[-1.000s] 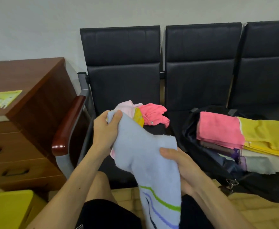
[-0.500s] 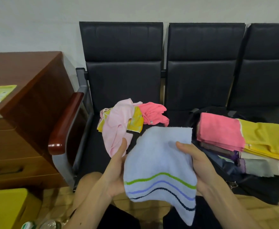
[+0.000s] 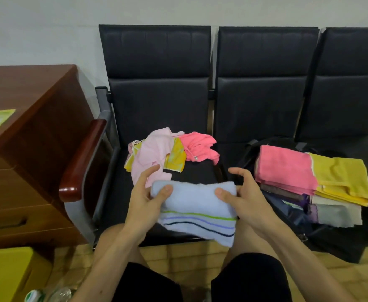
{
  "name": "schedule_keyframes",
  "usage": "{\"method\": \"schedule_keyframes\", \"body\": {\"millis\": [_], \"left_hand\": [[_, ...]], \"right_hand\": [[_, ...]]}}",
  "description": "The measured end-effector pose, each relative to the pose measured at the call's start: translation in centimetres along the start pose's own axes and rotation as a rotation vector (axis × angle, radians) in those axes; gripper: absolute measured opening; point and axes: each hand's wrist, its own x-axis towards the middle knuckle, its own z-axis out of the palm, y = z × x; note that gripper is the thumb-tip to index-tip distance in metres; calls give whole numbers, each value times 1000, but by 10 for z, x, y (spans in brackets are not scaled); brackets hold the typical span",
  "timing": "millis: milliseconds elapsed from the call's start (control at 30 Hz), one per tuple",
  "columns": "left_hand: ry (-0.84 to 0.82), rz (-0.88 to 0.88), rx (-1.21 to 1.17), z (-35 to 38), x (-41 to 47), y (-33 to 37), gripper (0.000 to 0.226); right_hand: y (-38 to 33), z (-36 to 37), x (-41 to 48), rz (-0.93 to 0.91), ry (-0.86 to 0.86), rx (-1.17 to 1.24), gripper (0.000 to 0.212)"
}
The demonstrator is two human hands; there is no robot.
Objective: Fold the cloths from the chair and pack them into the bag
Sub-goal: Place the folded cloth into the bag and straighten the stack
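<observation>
Both hands are holding a folded pale blue terry cloth with green, purple and black stripes point(image 3: 197, 211) in front of the black padded chair seat point(image 3: 122, 192). The left hand point(image 3: 145, 202) is pinching its left end, thumb on top; the right hand point(image 3: 242, 198) is gripping its right end likewise. Unfolded pink and yellow cloths point(image 3: 163, 154) are lying on the seat just behind, and a stack of folded cloths point(image 3: 305, 177) is resting on the black bag point(image 3: 331, 243) to the right.

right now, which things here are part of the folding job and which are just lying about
Job: blue striped towel, held by the left hand and right hand; loose cloths on the chair; folded stack on the black bag.
Lying about: wooden cabinet; yellow box; plastic bottles.
</observation>
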Motion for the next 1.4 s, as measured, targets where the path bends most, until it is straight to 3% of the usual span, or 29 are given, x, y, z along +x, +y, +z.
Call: {"method": "schedule_keyframes", "body": {"millis": [200,367,467,600,700,800,1033,1400], "left_hand": [[-4,54,21,-8,9,33,14],[-152,22,-48,-14,10,65,35],[-251,73,99,-19,12,78,48],[-314,177,408,-25,18,88,52],[-278,242,719,-25,23,89,54],[-207,259,853,-21,23,91,52],[-201,305,841,-16,18,105,43],[-237,279,900,-13,15,121,8]], "right_hand": [[-14,-13,10,-280,-22,-229,44],[-30,-23,14,-289,-112,-236,61],[-40,-23,16,-327,-107,-308,75],[-50,-21,18,-429,-100,-348,71],[-54,-20,20,-466,-88,-463,65],[-54,-21,23,-463,-55,-566,62],[-56,-27,22,-541,-18,-731,19],[-60,-40,12,-455,-76,-712,35]]}}
